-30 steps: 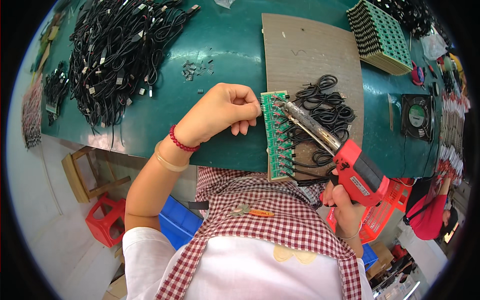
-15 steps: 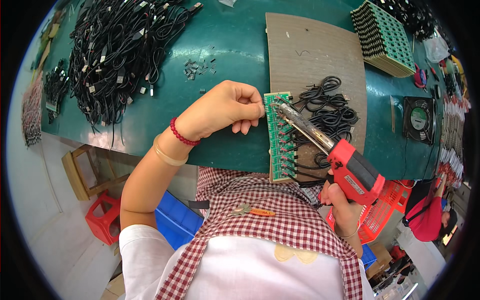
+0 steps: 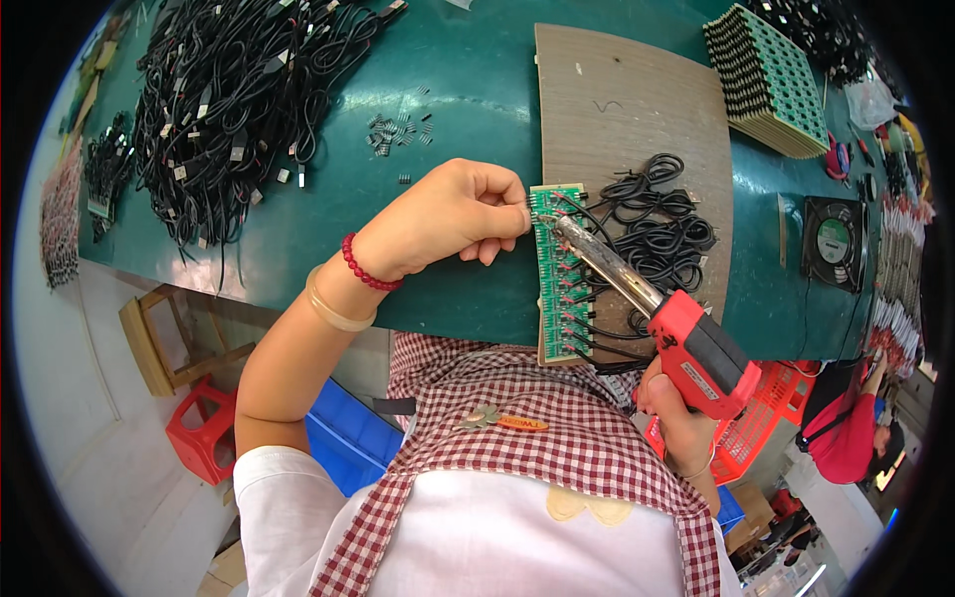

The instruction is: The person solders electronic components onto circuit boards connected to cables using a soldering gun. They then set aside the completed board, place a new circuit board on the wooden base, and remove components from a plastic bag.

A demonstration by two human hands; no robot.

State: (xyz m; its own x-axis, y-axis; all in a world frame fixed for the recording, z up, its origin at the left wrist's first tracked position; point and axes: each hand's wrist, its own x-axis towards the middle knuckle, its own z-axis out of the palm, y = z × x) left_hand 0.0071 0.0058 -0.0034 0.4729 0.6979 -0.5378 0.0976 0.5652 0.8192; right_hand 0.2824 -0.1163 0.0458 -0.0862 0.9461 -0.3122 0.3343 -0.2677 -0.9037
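Pointing soldering gun [image 3: 686, 346] up-L w/ R fingers [image 3: 665, 396], PCB [image 3: 550, 274] lengthwise near-to-far

The soldering gun [image 3: 688, 343] is red and black, the circuit board [image 3: 563, 271] green, the apron [image 3: 507, 383] maroon-checked white.

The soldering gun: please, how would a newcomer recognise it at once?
Start at the brown board on the green table. Near its lower right corner, the right hand grips the red and black soldering gun. Its long metal barrel sets it apart from the red basket nearby.
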